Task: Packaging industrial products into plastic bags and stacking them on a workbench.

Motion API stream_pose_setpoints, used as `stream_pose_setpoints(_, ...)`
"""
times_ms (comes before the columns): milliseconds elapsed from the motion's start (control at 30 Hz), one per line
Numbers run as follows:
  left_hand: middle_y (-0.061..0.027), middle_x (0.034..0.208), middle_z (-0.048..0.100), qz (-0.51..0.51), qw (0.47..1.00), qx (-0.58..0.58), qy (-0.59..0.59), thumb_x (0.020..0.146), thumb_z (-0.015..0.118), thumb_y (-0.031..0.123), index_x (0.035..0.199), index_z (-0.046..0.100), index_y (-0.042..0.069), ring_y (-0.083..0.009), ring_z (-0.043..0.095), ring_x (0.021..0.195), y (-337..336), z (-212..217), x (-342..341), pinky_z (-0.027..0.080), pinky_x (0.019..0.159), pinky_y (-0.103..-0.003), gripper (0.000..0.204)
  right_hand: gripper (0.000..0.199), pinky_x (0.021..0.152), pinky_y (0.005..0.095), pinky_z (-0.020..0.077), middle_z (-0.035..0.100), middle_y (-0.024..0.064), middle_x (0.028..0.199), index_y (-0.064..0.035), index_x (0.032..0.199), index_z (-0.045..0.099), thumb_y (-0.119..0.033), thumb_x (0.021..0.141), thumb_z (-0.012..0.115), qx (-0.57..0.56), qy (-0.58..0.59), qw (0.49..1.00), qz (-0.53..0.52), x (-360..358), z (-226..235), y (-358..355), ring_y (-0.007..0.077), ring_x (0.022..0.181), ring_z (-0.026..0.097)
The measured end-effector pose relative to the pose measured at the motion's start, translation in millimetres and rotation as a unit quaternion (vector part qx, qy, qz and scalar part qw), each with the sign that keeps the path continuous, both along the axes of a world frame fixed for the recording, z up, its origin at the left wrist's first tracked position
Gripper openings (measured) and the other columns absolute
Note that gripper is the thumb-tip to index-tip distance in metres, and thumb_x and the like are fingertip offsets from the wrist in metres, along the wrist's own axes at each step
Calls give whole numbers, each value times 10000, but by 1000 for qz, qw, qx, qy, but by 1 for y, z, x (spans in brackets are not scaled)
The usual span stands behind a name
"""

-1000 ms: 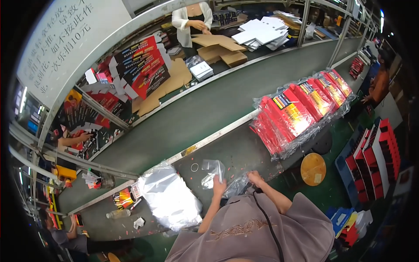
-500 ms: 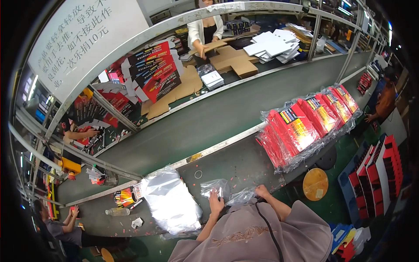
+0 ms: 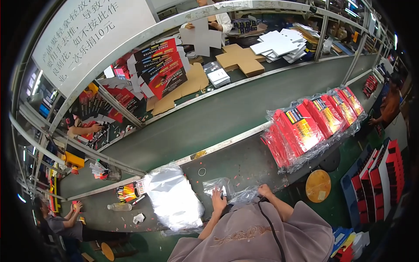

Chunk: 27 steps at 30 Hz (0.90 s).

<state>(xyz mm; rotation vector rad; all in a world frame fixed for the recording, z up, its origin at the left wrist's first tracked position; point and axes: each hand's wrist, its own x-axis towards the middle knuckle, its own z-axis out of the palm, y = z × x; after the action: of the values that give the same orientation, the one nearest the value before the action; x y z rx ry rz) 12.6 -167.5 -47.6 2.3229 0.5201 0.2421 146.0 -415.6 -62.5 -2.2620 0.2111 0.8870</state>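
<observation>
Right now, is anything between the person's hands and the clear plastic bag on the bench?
Nothing visible. The left hand lies flat on the clear plastic bag, and the right hand touches its crumpled right end. The stack of clear bags lies off to the left, apart from it.

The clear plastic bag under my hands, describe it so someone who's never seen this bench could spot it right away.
Start at the long dark worktable beside the green conveyor belt. At its near edge the left hand and the right hand rest on a small clear plastic bag. Unlike the big pile of clear bags to its left, it is a single crumpled one.
</observation>
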Motion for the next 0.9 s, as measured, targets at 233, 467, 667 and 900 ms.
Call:
stream_pose_setpoints(233,-189,1402,328,-1,1000,-6,14,708,582,115,1008,585,25,-433,299,1272,1,0,2,293,1023,-487,312,250,792,371,486,659,199,819,-18,822,676,-188,721,524,1,17,1000,-7,2,3,-1,301,836,651)
stream_pose_setpoints(467,-199,1392,336,9,1000,-1,13,696,569,108,940,604,17,-434,309,1262,0,-6,-4,298,1024,-474,263,254,781,372,491,661,197,815,-22,835,678,-186,722,521,-1,9,1000,0,-2,13,1,297,811,656)
stream_pose_setpoints(667,-202,1385,346,-7,1000,-4,10,690,557,88,935,603,13,-437,327,1246,0,-7,-1,305,1012,-479,260,249,741,386,494,655,190,767,-17,817,672,-186,718,519,12,23,1000,-3,-4,3,-3,293,768,657)
stream_pose_setpoints(900,-250,1227,447,-16,1000,-1,0,676,549,31,1142,462,-70,-401,421,1138,7,-2,-3,335,961,-417,484,285,757,432,474,624,262,838,17,820,659,-203,696,526,29,-45,999,-5,-9,-32,6,387,836,622)
